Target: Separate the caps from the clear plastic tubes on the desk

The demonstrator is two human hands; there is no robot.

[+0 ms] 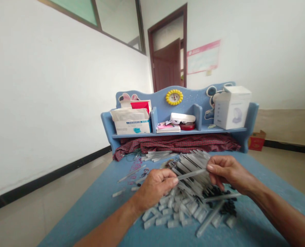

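Note:
A frosted pen barrel is stretched between my two hands, above a heap of parts. My left hand pinches its left end between thumb and fingers. At the other end, my right hand grips it with the thumb and curled fingers. Many similar slim barrels are piled just behind it. Short frosted caps lie scattered below the hands. Small black plugs sit in a cluster under my right hand. One loose barrel rests at an angle near the front of the heap.
The blue desk has a raised shelf at its back. On the shelf stand a mask box, a red round tin and a white box. Checked cloth is bunched beneath. More barrels lie beside the cloth.

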